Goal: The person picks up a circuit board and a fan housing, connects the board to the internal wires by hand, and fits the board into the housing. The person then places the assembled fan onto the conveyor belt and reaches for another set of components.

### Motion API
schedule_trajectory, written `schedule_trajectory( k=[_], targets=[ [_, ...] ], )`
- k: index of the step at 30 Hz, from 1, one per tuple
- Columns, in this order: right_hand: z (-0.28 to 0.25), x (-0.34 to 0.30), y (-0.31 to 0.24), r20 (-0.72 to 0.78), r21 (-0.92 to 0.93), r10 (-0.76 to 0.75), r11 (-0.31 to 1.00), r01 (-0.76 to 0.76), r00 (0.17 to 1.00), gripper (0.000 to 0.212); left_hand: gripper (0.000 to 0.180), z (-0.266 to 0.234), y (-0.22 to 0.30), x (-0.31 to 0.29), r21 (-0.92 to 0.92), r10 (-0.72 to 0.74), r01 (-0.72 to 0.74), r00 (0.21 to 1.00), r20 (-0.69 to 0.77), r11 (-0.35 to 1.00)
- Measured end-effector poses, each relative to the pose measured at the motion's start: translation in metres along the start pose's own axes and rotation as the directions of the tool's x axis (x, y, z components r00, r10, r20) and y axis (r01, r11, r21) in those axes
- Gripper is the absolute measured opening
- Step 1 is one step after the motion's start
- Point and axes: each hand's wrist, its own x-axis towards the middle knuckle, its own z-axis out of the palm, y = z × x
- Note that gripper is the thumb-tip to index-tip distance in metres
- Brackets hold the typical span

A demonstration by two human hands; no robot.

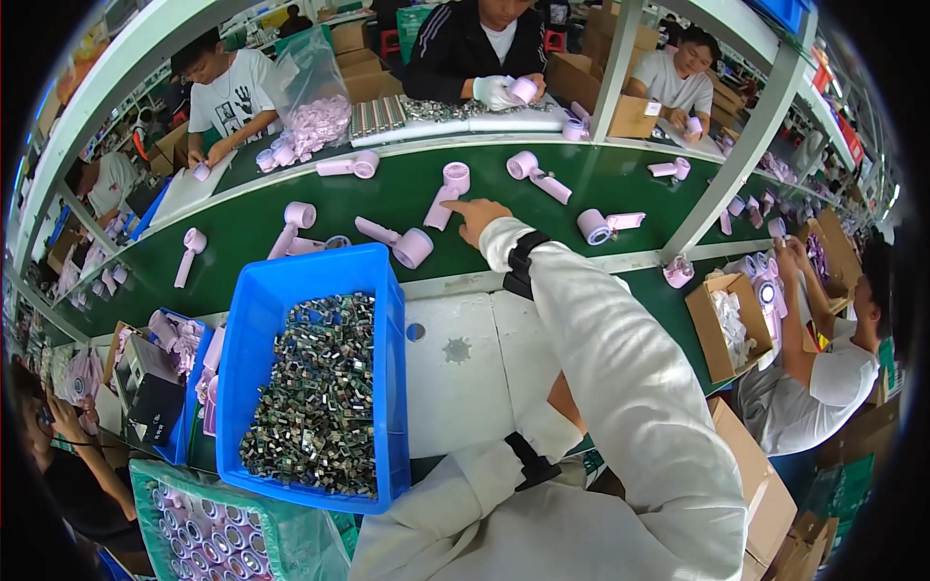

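My right arm reaches across to the green conveyor belt (484, 254). There my right hand (477, 221) has its index finger stretched out toward a lilac handheld fan body (455, 178). The fingertip is at the fan's handle, and I cannot tell whether it touches. Nothing is gripped in this hand. My left hand (566, 401) shows only in part near my body, its fingers hidden behind my right forearm. A white work surface (448, 387) lies between me and the belt. Left of it stands a blue bin (392, 387) filled with small circuit boards (320, 387).
Several more lilac fan bodies, one (414, 248) near the bin, lie along the belt. A green-lined crate (145, 489) of round fan parts stands lower left. Cardboard boxes (754, 339) are at the right. Co-workers sit across and beside the belt. White frame posts (741, 155) rise from it.
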Motion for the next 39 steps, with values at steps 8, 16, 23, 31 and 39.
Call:
schedule_trajectory(
  k=[8,16,23,31,39],
  targets=[
    [0.047,0.038,-0.013,0.143,-0.398,0.018,0.916,0.041,0.989,0.054,0.036,-0.048,0.026,-0.003,-0.201,-0.069,0.021,0.97,-0.233,0.979],
    [0.023,0.039,0.01,0.102,-0.451,-0.146,0.875,0.177,0.984,0.028,0.02,-0.125,0.007,-0.02,0.437,-0.285,0.329,0.944,-0.165,0.837],
    [-0.096,-0.019,0.015,-0.13,-0.258,-0.136,0.961,0.099,0.982,0.024,0.023,-0.167,0.008,-0.052,0.414,-0.219,0.387,0.892,-0.396,0.824],
    [-0.175,-0.227,-0.064,-0.195,-0.035,-0.243,0.97,0.241,0.95,0.021,0.02,-0.174,0.021,-0.054,0.319,-0.279,0.465,0.829,-0.485,0.826],
    [-0.094,-0.359,-0.093,0.003,0.144,-0.162,0.977,0.16,0.987,0.032,0.029,-0.172,0.044,-0.065,0.269,-0.3,0.407,0.883,-0.36,0.873]
  ],
)
